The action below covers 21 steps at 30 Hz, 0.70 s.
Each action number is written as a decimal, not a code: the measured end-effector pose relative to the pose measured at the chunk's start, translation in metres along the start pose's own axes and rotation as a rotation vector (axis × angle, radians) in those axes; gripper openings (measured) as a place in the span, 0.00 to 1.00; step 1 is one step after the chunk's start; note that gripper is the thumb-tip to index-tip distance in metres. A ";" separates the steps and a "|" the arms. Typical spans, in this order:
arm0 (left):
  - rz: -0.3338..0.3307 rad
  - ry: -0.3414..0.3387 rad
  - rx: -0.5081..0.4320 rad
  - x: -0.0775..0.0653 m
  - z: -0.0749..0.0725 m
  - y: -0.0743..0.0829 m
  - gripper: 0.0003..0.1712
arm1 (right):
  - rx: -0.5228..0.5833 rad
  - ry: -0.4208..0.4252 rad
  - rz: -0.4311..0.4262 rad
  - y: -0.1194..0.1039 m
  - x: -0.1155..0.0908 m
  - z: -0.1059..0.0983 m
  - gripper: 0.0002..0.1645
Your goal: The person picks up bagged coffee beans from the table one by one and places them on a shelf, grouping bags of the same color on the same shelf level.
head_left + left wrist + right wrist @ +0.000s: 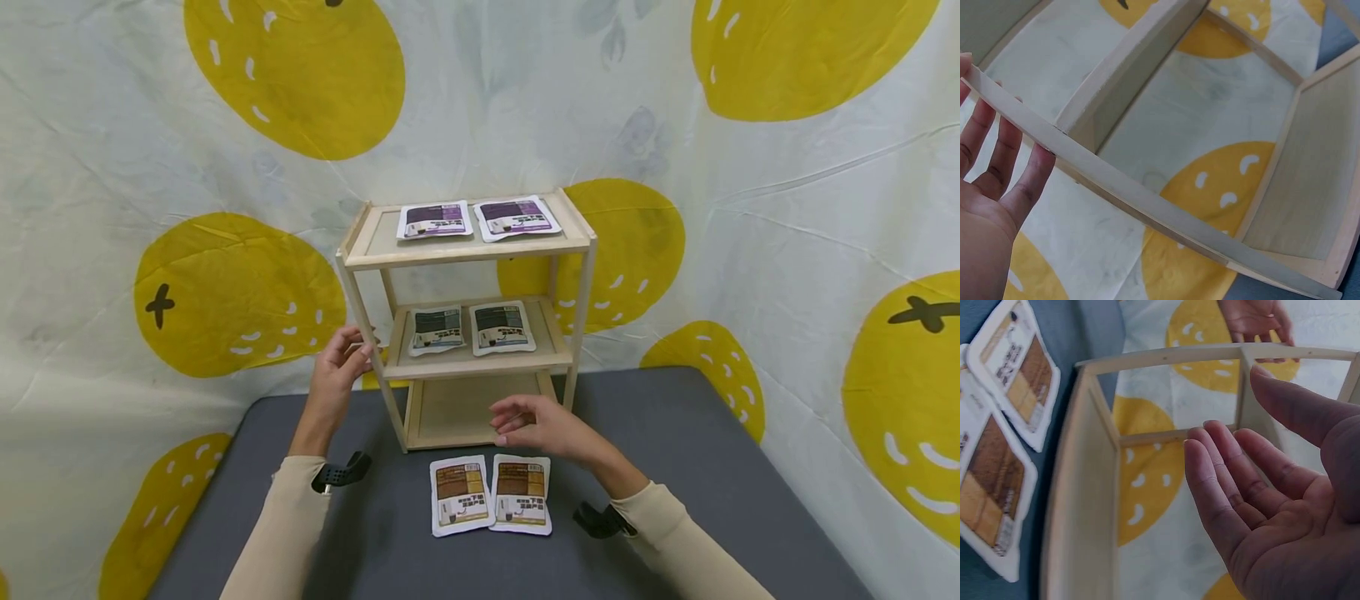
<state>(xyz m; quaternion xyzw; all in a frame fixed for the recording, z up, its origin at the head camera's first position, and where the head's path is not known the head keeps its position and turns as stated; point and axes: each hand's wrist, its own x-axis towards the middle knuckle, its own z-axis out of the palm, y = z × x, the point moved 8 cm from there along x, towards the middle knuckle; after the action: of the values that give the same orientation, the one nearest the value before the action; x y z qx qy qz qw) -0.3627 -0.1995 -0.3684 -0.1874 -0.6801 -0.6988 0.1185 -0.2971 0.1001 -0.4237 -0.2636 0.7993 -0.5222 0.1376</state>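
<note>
A three-tier wooden shelf rack (457, 367) stands on the dark table. My left hand (339, 371) is at its front left post (1141, 190); in the left wrist view the thumb tip lies on one side of the post and the fingers on the other. My right hand (543, 425) hovers in front of the bottom tier, fingers loosely bent and holding nothing (1272, 506). Just below it, two brown-labelled white pouches lie on the table: a left pouch (461, 496) and a right pouch (521, 493), their edges meeting.
On the top tier lie two purple-labelled pouches (435, 221). The middle tier holds two dark green-labelled pouches (502, 327). A dark grey cloth (645, 467) covers the table. Behind the rack hangs a white curtain (465, 108) with big yellow fruit prints.
</note>
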 end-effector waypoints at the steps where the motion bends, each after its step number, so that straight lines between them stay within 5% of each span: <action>1: -0.004 0.002 0.005 0.000 0.000 0.000 0.21 | 0.003 0.004 0.011 0.004 -0.001 0.000 0.29; 21: -0.001 0.003 0.005 0.000 0.000 0.000 0.22 | 0.070 0.137 0.097 0.086 -0.017 0.008 0.32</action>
<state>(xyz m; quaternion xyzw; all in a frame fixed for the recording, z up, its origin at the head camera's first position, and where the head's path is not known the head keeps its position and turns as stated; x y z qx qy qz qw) -0.3631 -0.1999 -0.3688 -0.1858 -0.6816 -0.6976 0.1197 -0.3034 0.1304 -0.5057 -0.1832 0.7999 -0.5594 0.1168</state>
